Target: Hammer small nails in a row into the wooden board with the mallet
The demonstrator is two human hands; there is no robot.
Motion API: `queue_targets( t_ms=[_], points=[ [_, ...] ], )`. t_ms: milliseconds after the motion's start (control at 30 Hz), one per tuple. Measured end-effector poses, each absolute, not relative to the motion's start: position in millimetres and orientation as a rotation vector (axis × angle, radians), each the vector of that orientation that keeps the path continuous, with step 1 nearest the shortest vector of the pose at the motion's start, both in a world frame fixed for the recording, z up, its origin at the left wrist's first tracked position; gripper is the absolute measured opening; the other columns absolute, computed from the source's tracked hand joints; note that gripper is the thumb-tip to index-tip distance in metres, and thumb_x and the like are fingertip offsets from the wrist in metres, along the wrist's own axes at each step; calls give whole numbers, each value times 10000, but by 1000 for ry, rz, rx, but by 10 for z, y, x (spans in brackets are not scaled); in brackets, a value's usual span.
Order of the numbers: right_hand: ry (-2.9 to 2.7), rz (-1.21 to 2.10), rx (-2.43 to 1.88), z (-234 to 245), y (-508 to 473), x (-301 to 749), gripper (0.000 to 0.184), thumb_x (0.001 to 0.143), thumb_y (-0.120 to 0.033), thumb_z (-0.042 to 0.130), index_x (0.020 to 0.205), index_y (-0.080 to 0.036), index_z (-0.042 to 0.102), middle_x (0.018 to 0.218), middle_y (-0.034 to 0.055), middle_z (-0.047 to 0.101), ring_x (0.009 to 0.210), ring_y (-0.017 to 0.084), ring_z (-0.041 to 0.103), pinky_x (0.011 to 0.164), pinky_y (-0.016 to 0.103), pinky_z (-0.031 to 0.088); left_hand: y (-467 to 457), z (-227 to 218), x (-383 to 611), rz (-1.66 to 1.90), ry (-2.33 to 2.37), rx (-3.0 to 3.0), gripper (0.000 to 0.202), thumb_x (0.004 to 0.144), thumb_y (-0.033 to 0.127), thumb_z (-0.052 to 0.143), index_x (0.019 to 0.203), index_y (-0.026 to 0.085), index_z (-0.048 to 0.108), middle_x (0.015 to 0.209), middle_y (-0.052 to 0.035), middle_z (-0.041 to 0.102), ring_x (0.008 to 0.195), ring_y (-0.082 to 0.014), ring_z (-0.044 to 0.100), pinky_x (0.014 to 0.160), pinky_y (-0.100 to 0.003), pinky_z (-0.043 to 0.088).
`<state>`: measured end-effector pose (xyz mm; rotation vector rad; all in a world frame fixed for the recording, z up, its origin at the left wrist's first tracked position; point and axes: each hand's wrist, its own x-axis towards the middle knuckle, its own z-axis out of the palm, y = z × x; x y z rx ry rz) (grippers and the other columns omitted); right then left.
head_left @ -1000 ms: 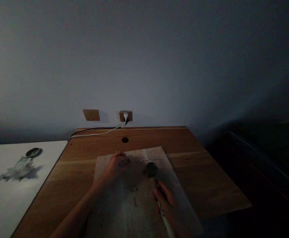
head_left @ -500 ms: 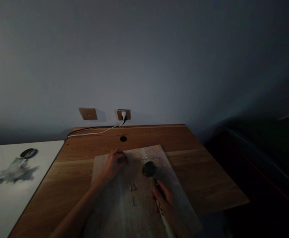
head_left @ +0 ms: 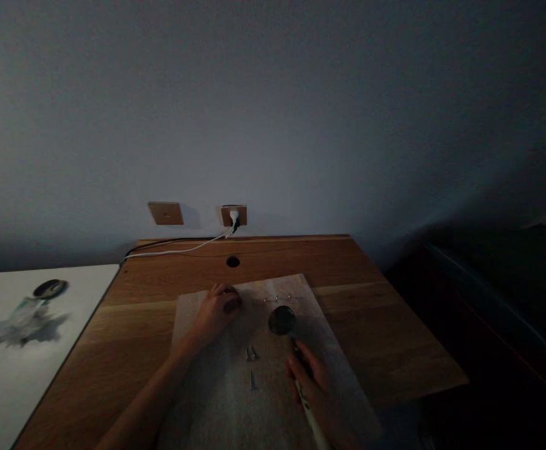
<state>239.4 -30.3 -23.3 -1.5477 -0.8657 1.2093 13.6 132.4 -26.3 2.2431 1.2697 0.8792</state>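
My right hand (head_left: 314, 381) is wrapped round the pale handle of a mallet-like tool (head_left: 283, 320). Its round dark head hovers over or rests on a greyish board (head_left: 216, 406); I cannot tell which. On the board's far left part lies my left hand (head_left: 217, 307), its fingers curled and pressed together; what they hold, if anything, is hidden. Between my hands and nearer to me, three silvery screws (head_left: 252, 381) lie loose. Farther back, just beyond the tool's head, three small shiny screw or nail heads (head_left: 277, 297) stand in a row by the board's far edge.
The board sits on a wooden desk (head_left: 385, 325) with a round cable hole (head_left: 232, 262). A white cable (head_left: 179, 251) runs to a wall socket (head_left: 234, 215). Left is a white table (head_left: 0, 387) with a dark printed picture (head_left: 24, 325). Dark furniture (head_left: 498, 275) stands at right.
Both hands and the tool keep almost the same place. The view has shifted very slightly, and the loose screws look sharper now.
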Motion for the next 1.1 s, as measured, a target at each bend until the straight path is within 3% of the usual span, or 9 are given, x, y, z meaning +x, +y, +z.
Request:
queue_targets(
  t_ms=[267,500,700,967,1100],
  points=[
    [-1025,1268,-1499,-150,-128,2314,578,835,-633,653,1199,-185,629,678,-48,571,395,72,474,337,176,364,1319,-279,155,896,1279,2239,116,807,143,688,877,209,752,1009,-66,678,990,-248,588,883,-368,489],
    [-1194,1284,-1401,57,150,2053,494,896,-599,591,1161,-183,622,685,-58,555,399,72,470,346,180,385,1293,-273,142,884,1257,2247,246,781,62,667,951,206,769,1043,-74,674,1015,-248,588,915,-382,485],
    [-1259,1270,-1371,43,226,1931,464,901,-611,571,1053,-176,622,651,-65,537,392,72,466,337,174,372,1281,-246,134,876,1256,2256,274,771,26,664,938,218,766,1073,-74,658,1048,-246,588,935,-381,483],
    [-1228,1262,-1415,-34,240,1881,459,903,-599,574,1069,-173,614,666,-64,536,391,67,461,331,168,353,1278,-218,131,858,1260,2228,282,750,7,659,916,210,763,1070,-71,662,1048,-246,601,929,-374,493],
    [-1207,1264,-1426,-11,195,1918,504,883,-606,591,1120,-164,629,664,-58,547,396,73,467,335,173,363,1300,-255,119,877,1285,2199,325,738,19,664,1003,197,727,1102,-72,641,1060,-239,594,954,-383,493]
  ],
)
